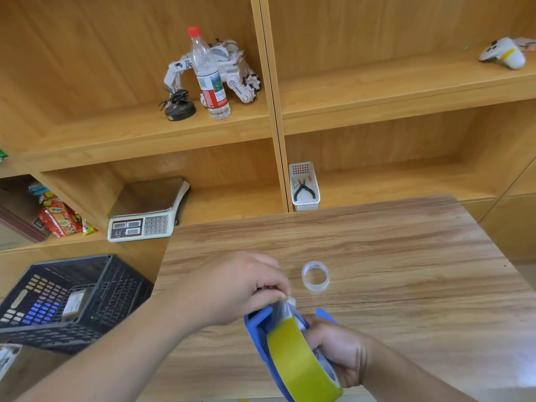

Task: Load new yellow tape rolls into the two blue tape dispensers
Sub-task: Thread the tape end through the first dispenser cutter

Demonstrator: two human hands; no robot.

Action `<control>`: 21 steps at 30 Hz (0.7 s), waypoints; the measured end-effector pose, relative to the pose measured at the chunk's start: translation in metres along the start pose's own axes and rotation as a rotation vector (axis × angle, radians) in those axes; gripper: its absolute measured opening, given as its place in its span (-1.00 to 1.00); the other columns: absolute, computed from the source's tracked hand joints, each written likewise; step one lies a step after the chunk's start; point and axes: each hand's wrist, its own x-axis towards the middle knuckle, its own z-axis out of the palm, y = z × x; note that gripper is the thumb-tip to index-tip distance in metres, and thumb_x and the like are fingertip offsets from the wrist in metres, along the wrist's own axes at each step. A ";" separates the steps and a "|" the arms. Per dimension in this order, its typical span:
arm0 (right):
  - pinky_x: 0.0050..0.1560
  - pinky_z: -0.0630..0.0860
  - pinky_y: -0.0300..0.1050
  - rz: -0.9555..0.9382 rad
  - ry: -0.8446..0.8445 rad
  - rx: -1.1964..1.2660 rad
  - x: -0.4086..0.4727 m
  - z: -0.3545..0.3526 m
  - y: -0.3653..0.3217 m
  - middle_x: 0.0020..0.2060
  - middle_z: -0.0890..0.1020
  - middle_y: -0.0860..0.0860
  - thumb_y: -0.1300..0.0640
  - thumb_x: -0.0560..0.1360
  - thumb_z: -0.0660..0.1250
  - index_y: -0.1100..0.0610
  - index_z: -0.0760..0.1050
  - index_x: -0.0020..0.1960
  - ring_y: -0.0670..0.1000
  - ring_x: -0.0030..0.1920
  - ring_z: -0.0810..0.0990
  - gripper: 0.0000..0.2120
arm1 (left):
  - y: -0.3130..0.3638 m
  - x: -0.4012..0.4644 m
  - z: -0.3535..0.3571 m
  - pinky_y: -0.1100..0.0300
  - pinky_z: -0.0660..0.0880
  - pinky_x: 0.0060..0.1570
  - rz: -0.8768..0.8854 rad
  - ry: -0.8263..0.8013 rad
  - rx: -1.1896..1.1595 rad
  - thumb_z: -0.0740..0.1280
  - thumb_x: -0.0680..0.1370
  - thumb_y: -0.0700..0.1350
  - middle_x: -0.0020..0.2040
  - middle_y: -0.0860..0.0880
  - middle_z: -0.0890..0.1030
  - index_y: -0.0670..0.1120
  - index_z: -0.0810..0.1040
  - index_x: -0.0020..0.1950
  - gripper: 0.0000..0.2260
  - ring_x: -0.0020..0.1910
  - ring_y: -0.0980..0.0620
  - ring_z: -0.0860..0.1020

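A blue tape dispenser [258, 329] is held upright over the near edge of the wooden table [391, 256]. A wide yellow tape roll [298, 364] sits in it. My right hand [339, 349] grips the dispenser and roll from the right side. My left hand [240, 288] is above the dispenser's front end, fingers pinched on the loose clear end of the tape [285, 307]. A small empty clear tape core [315, 275] lies on the table just beyond the hands. Only one dispenser is in view.
A dark plastic crate [72, 300] stands left of the table. Wooden shelves behind hold a weighing scale [148, 211], a white basket with pliers [304, 187], a water bottle [210, 76], a toy robot [232, 71] and snack packets [61, 216].
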 end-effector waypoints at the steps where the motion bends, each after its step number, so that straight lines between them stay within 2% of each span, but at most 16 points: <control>1: -0.26 0.53 -0.15 -0.004 -0.003 0.003 -0.001 0.000 0.000 -0.28 0.57 0.11 0.46 0.33 0.20 0.43 0.47 0.23 0.02 -0.28 0.63 -0.54 | -0.001 0.003 -0.001 0.21 0.52 -0.07 0.000 -0.005 -0.009 0.37 0.62 -0.01 -0.05 0.15 0.64 0.10 0.69 0.00 -0.90 -0.04 0.19 0.57; 3: -0.26 0.54 -0.14 -0.025 -0.025 0.029 -0.003 0.002 0.000 -0.27 0.58 0.12 0.47 0.33 0.19 0.47 0.46 0.25 0.02 -0.28 0.64 -0.52 | -0.005 0.009 -0.003 0.26 0.52 -0.08 -0.007 0.005 -0.029 0.39 0.61 -0.02 -0.06 0.17 0.64 0.10 0.70 -0.01 -0.91 -0.06 0.21 0.58; 6: -0.24 0.56 -0.15 -0.109 -0.052 0.116 -0.007 0.006 -0.005 -0.26 0.64 0.10 0.49 0.33 0.18 0.32 0.59 0.15 0.01 -0.27 0.67 -0.56 | -0.012 0.012 -0.003 0.26 0.53 -0.09 -0.031 0.050 -0.069 0.41 0.60 -0.03 -0.07 0.17 0.66 0.10 0.72 0.00 -0.92 -0.07 0.21 0.60; 10: -0.28 0.59 -0.13 -0.173 0.017 0.129 -0.012 0.003 -0.007 -0.27 0.66 0.12 0.51 0.32 0.19 0.40 0.57 0.15 0.06 -0.29 0.68 -0.57 | -0.018 0.012 -0.003 0.43 0.45 -0.18 -0.118 0.143 -0.140 0.45 0.57 -0.05 -0.12 0.21 0.68 0.11 0.74 -0.04 -0.92 -0.06 0.18 0.62; 11: -0.28 0.59 -0.14 -0.168 0.033 0.103 -0.013 0.002 -0.007 -0.28 0.66 0.13 0.50 0.31 0.20 0.39 0.58 0.09 0.07 -0.29 0.68 -0.61 | -0.021 0.011 -0.003 0.43 0.45 -0.18 -0.152 0.157 -0.158 0.46 0.56 -0.05 -0.12 0.22 0.69 0.11 0.74 -0.06 -0.93 -0.05 0.18 0.62; 14: -0.24 0.57 -0.14 -0.150 0.093 0.019 -0.013 0.003 -0.009 -0.29 0.65 0.15 0.47 0.25 0.23 0.32 0.61 -0.11 0.11 -0.27 0.66 -0.71 | -0.025 0.010 -0.005 0.35 0.52 -0.12 -0.232 0.164 -0.200 0.48 0.55 -0.04 -0.11 0.21 0.72 0.11 0.74 -0.09 -0.94 -0.06 0.17 0.64; 18: -0.20 0.55 -0.15 -0.133 0.117 -0.099 -0.015 0.003 -0.009 -0.25 0.65 0.15 0.44 0.23 0.25 0.30 0.60 -0.14 0.14 -0.22 0.63 -0.74 | -0.033 0.004 -0.013 0.16 0.58 -0.08 -0.354 0.211 -0.281 0.49 0.53 0.04 -0.16 0.18 0.74 0.12 0.74 -0.12 -0.94 -0.15 0.14 0.65; 21: -0.13 0.53 -0.13 -0.120 0.107 -0.210 -0.017 0.005 -0.011 -0.13 0.59 0.22 0.42 0.22 0.27 0.35 0.56 -0.05 0.19 -0.12 0.55 -0.69 | -0.046 -0.002 -0.020 0.13 0.57 -0.10 -0.423 0.162 -0.350 0.51 0.52 0.04 -0.22 0.11 0.74 0.11 0.74 -0.13 -0.94 -0.24 0.12 0.64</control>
